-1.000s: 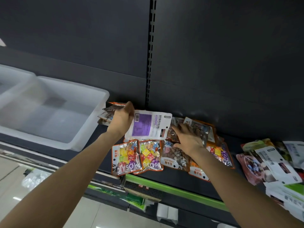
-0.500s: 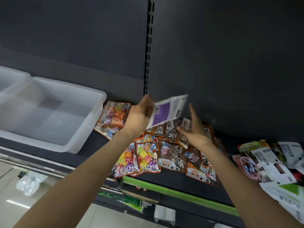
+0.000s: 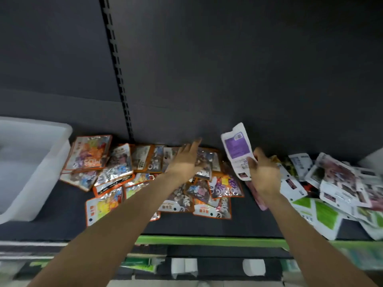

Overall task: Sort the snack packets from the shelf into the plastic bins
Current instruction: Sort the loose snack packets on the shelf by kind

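Right of centre, the right hand (image 3: pixel 264 175) pinches the white-and-purple snack packet (image 3: pixel 238 151) by its lower edge, a light, floppy, slick pouch best taken at a sealed edge, while the left hand (image 3: pixel 186 160), grip wide, fingers straight, hovers over the orange-edged packets (image 3: pixel 116 162) on the shelf (image 3: pixel 62 214).

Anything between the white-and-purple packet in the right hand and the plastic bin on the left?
Yes. The left hand and forearm reach over the orange-edged packets, across the line from the white-and-purple packet, pinched by the right hand, to the bin.
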`<state>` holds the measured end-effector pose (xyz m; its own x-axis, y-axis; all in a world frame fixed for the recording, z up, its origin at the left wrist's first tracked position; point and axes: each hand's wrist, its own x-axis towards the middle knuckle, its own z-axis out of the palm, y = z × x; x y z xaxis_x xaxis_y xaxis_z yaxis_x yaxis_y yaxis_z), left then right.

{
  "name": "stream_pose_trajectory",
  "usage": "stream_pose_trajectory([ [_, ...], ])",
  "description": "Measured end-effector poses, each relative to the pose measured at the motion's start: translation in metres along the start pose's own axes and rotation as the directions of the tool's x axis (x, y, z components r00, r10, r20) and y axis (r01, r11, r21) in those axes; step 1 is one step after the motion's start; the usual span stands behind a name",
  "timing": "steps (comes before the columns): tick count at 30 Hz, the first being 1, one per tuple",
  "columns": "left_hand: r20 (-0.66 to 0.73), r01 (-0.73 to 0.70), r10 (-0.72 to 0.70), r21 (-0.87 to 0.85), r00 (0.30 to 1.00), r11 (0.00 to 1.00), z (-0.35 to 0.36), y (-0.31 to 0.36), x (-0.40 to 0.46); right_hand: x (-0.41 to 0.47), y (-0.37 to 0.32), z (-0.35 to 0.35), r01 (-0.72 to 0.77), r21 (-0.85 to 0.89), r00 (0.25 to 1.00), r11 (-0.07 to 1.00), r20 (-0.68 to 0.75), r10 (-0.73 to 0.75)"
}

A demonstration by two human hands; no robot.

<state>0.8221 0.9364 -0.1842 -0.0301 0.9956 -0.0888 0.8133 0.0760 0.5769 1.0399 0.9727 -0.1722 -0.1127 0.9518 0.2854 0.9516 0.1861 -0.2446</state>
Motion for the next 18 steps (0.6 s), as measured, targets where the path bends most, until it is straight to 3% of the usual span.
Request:
stream_pose_trajectory([
  [3, 0.162, -0.141, 0.098, 0.278, 0.982, 0.950, 0.032, 0.013, 0.009, -0.006, 0.039, -0.015, -0.098, -0.051, 0.993, 0.994, -0.073, 0.094],
  [6, 0.249, -0.172, 0.062, 0.449, 0.967, 0.877, 0.052, 0.022, 0.014, -0.014, 0.065, -0.025, -0.052, -0.172, 0.997, 0.984, -0.062, 0.042],
  [7, 0.257, -0.171, 0.045, 0.493, 0.965, 0.853, 0.055, 0.022, 0.015, -0.017, 0.072, -0.021, 0.012, -0.213, 1.000, 0.977, 0.000, -0.012],
  [9, 0.264, -0.184, 0.044, 0.533, 0.963, 0.826, 0.055, 0.020, 0.015, -0.019, 0.086, -0.002, 0.086, -0.252, 0.964, 0.964, 0.267, -0.016],
  [11, 0.258, -0.191, 0.062, 0.514, 0.964, 0.836, 0.051, 0.015, 0.013, -0.020, 0.091, 0.018, 0.000, -0.226, 0.824, 0.974, 0.552, 0.128],
  [12, 0.250, -0.186, 0.067, 0.488, 0.966, 0.853, 0.049, 0.012, 0.011, -0.019, 0.089, 0.024, -0.032, -0.209, 0.786, 0.977, 0.598, 0.154],
  [15, 0.185, -0.139, 0.072, 0.380, 0.980, 0.915, 0.037, 0.005, 0.001, -0.012, 0.064, 0.035, -0.044, -0.163, 0.855, 0.986, 0.504, 0.122],
  [18, 0.100, -0.058, 0.028, 0.306, 0.995, 0.950, 0.018, -0.005, -0.019, -0.005, 0.015, 0.041, 0.075, -0.019, 0.909, 0.997, 0.412, -0.061],
])
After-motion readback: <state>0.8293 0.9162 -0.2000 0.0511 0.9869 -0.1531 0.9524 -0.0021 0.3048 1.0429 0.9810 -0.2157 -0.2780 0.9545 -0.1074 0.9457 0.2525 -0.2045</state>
